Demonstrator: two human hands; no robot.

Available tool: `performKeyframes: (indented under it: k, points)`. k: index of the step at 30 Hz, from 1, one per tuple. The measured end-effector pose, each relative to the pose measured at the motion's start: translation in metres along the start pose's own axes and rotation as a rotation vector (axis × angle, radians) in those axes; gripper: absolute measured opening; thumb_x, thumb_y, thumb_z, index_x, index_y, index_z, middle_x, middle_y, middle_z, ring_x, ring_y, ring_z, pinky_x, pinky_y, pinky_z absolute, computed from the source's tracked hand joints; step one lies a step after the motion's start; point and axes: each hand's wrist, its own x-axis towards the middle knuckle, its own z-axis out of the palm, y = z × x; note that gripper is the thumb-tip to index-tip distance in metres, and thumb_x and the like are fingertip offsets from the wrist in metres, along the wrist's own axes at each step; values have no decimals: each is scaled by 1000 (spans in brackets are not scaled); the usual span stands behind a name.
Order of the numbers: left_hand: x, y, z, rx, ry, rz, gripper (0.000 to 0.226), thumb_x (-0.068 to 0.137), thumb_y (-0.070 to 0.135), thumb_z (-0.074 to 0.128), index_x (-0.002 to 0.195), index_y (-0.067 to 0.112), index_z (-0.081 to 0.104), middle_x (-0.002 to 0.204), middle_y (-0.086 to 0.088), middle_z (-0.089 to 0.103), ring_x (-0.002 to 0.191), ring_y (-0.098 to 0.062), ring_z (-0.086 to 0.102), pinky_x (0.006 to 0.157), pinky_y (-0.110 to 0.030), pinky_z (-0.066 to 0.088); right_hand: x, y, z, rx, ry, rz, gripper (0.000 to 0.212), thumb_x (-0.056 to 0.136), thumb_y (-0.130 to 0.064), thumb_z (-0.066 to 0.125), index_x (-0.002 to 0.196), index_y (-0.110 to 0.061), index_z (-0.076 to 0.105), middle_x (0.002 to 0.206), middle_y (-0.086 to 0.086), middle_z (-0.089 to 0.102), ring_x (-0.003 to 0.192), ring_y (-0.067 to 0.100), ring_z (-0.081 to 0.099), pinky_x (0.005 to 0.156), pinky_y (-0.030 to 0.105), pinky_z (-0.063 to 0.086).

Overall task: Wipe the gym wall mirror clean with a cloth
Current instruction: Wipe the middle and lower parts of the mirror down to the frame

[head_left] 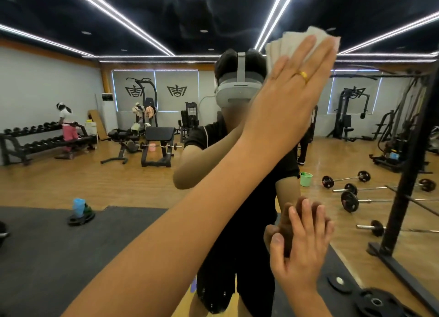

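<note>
The wall mirror (95, 186) fills nearly the whole view and reflects the gym and me. My left arm crosses from the bottom left to the upper right. My left hand (297, 86) presses a folded whitish cloth (292, 40) flat against the glass with straight fingers, high up, beside my reflected head. The cloth sticks out above and to the left of the fingers. My right hand (306, 240) lies flat on the glass lower down at the right, fingers straight and pointing up, touching its own reflection.
A black rack post (408, 174) slants down the right side, with weight plates (377, 302) on the floor below it. The reflection shows barbells (346, 177), a green bucket (306, 178), benches, a dumbbell rack (42, 145) and another person far left.
</note>
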Motion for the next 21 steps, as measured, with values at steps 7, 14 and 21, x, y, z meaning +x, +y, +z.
performKeyframes:
  k: [7,14,21]
  points:
    - [-148,-15,-12,-97,88,-311,67,99,-4,58,159,8,32,168,-7,30,159,-26,16,129,-43,12,-1,6,2,2,16,-34,55,94,-24,49,147,-7,45,172,-3,17,158,32,15,127,57,7]
    - [-254,10,-3,-44,-47,-454,60,103,12,37,161,10,21,170,-5,18,160,-24,6,126,-52,20,-4,5,1,10,13,-21,55,93,-22,50,146,-7,46,171,-3,18,158,32,15,127,59,7]
    - [-250,-3,-30,-272,-123,-405,58,106,15,44,161,9,28,170,-5,24,160,-24,13,128,-49,21,1,-3,-2,33,-14,30,55,91,-16,52,144,-2,47,161,20,35,157,38,15,125,63,6]
